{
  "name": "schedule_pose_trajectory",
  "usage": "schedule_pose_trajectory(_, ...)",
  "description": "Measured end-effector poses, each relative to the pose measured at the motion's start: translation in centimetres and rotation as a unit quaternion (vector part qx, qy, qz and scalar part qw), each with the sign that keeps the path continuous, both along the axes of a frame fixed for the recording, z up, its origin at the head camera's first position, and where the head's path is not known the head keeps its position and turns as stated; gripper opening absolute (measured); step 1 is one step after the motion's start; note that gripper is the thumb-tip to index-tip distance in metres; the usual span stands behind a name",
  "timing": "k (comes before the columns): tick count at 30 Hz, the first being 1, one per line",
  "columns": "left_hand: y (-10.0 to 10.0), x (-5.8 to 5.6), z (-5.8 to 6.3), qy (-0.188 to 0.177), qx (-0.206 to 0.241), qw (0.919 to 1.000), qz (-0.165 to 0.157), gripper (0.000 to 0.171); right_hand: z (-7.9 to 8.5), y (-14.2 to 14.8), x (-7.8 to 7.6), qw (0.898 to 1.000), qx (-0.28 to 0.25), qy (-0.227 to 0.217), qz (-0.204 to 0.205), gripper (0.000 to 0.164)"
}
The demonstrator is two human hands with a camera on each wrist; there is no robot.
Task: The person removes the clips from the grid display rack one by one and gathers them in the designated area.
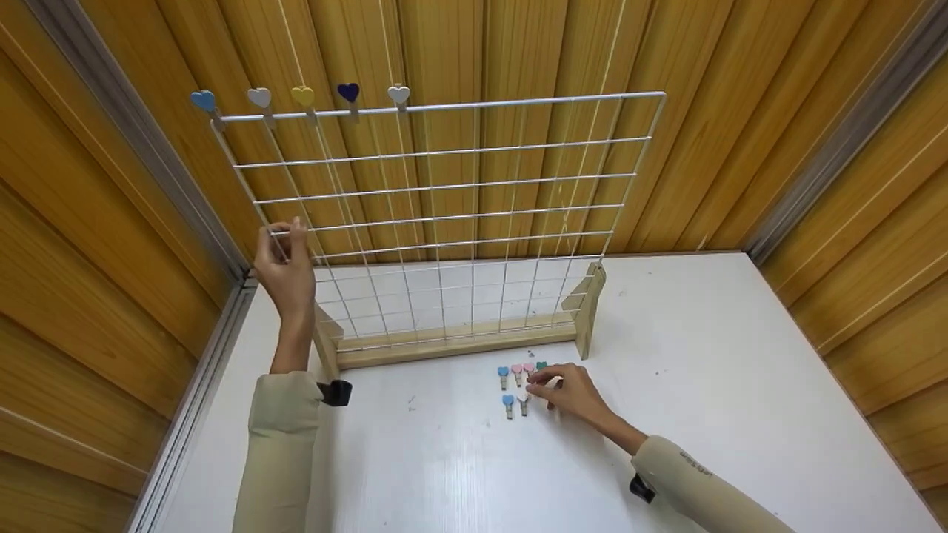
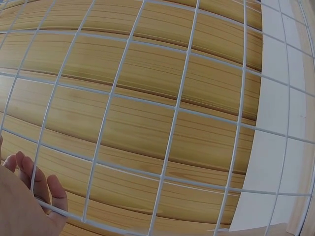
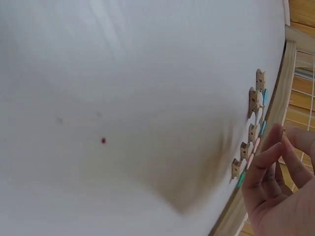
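Observation:
My left hand [image 1: 287, 266] grips the left edge of a white wire grid [image 1: 437, 220], its fingers curled round the wire; the left wrist view shows these fingers [image 2: 56, 189] at the mesh. Over the table, my right hand [image 1: 574, 392] has thumb and forefinger tips close together beside small heart-topped wooden clips. Around it lie a blue clip [image 1: 503, 376], pink clips [image 1: 517, 372], a partly covered green clip [image 1: 541, 366], another blue clip [image 1: 508, 404] and a white one [image 1: 523, 404]. I cannot tell whether the right fingertips [image 3: 276, 132] hold a clip.
Several heart clips, including a yellow clip [image 1: 303, 96] and a dark blue clip [image 1: 348, 93], sit along the grid's top wire. A wooden stand [image 1: 452, 343] carries the grid on the white table [image 1: 444, 459]. Wood-panelled walls [image 1: 837, 185] enclose the back and sides.

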State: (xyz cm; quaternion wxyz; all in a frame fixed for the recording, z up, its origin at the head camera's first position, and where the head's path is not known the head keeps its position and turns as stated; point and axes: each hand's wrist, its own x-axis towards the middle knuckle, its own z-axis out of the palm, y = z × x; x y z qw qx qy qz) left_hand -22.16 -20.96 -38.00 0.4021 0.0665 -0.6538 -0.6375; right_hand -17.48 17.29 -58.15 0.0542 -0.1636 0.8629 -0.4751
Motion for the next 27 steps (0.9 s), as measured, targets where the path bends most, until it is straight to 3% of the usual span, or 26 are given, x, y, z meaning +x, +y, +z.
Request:
schedule_pose_trajectory(4, 0.1, 0.1, -0.1, 0.003, -0.005, 1.0000, -0.001, 0.008, 2.1, -0.5, -0.5, 1.000, 0.014, 0.007, 0.023, 0.019)
schedule_pose_trajectory(8, 0.0, 0.3, -0.1, 0.000, 0.000, 1.0000, -0.001, 0.008, 5.6, -1.7, -1.7, 0.998, 0.029, 0.033, 0.048, 0.019)
schedule_pose_trajectory(17, 0.1, -0.4, 0.1, 0.004, 0.008, 1.0000, -0.004, 0.008, 17.2, -5.0, -4.8, 0.991, -0.010, 0.120, 0.052, 0.021)
schedule_pose_trajectory(27, -0.4, -0.4, -0.1, 0.004, 0.000, 0.9999, 0.016, 0.008, 29.7, -9.7, -6.1, 0.973, -0.045, 0.224, 0.046, 0.028)
